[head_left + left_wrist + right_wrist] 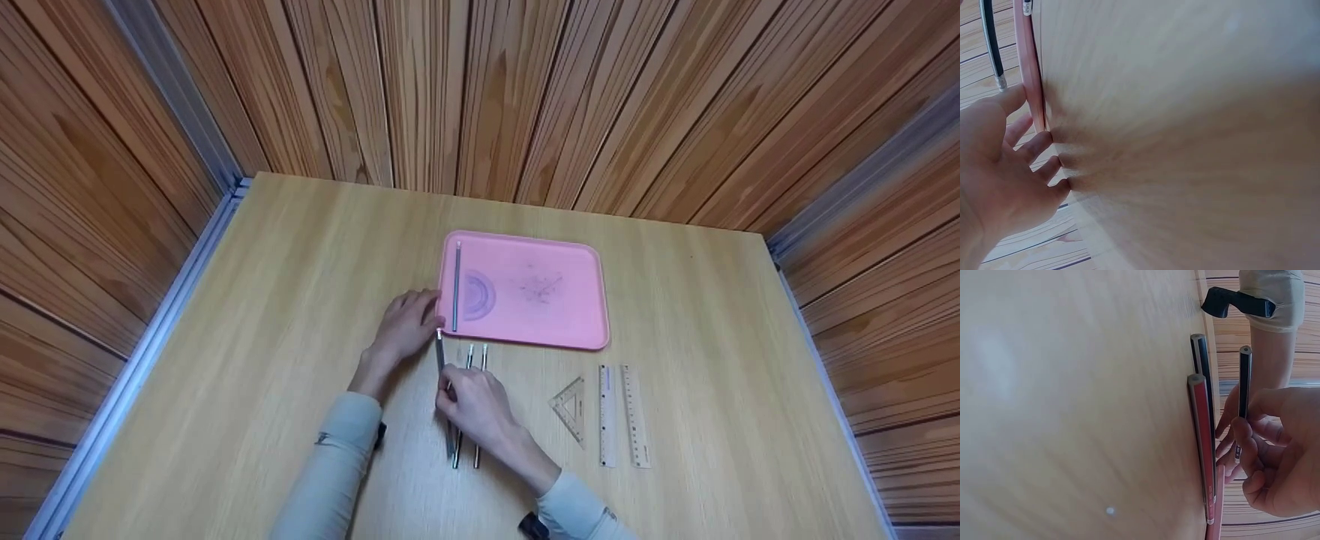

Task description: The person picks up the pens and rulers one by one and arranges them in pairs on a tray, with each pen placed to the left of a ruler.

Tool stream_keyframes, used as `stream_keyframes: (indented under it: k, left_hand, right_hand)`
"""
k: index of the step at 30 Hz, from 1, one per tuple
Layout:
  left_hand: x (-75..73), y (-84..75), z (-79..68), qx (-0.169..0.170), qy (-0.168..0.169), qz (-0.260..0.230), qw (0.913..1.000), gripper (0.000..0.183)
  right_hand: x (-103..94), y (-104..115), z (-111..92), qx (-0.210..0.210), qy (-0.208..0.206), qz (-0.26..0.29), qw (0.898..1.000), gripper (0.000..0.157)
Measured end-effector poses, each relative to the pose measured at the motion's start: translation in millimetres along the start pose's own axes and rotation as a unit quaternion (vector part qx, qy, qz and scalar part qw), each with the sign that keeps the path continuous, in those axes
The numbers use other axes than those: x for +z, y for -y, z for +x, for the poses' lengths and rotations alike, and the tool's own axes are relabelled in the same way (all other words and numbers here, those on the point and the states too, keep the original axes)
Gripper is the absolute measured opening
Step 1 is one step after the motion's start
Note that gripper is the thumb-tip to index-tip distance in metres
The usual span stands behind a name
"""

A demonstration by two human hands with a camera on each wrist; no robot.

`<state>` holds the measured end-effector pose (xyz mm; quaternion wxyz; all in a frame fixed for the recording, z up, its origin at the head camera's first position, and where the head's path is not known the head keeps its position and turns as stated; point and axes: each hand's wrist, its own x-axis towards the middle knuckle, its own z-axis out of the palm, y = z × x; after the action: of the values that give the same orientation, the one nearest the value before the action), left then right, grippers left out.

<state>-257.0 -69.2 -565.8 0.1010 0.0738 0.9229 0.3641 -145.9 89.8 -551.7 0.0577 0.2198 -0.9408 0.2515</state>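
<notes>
My right hand (pixel 480 401) pinches a black pencil (pixel 1245 377) between thumb and fingers, lifted off the table, its far end near the front left corner of a pink tray (pixel 525 341). Under that hand lie a red pencil (pixel 1203 444) and another black pencil (pixel 1199 351), side by side on the tabletop. My left hand (pixel 405 322) touches the tray's left edge, fingers spread and their tips on the table. Inside the tray, a dark pencil (pixel 456 289) lies along the left side, beside a clear purplish protractor (pixel 486 296).
A clear set square (pixel 559 403) and two clear rulers, one (pixel 607 416) left of the other (pixel 636 416), lie right of the pencils. Wood-patterned walls (pixel 495 97) border the wooden table (pixel 300 247) at the back and sides.
</notes>
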Motion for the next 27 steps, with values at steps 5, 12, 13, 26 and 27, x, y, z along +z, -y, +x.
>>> stream_keyframes:
  k: [5,12,13,26,27]
  left_hand:
    - [0.4,-0.7,1.2,-0.009,0.002,-0.004,0.9999,0.056]
    - [-0.4,-1.3,-0.6,-0.014,0.002,-0.01,0.9998,0.054]
    - [-0.5,-1.3,-0.9,-0.013,0.001,-0.008,0.9999,0.054]
    - [-0.3,-2.1,0.7,-0.023,0.007,-0.007,0.9997,0.055]
    - [-0.6,-2.2,0.7,-0.023,0.008,-0.006,0.9997,0.055]
  right_hand:
    - [-2.2,-1.3,-0.4,0.01,0.009,0.006,1.0,0.006]
    - [-5.7,-3.9,-0.8,0.015,-0.006,0.01,1.0,0.008]
    - [-5.9,-4.4,-0.7,0.015,-0.011,0.009,1.0,0.009]
    - [-9.9,-13.8,5.1,0.024,-0.028,0.01,0.999,0.001]
    - [-10.3,-14.9,6.0,0.025,-0.027,0.013,0.999,0.003]
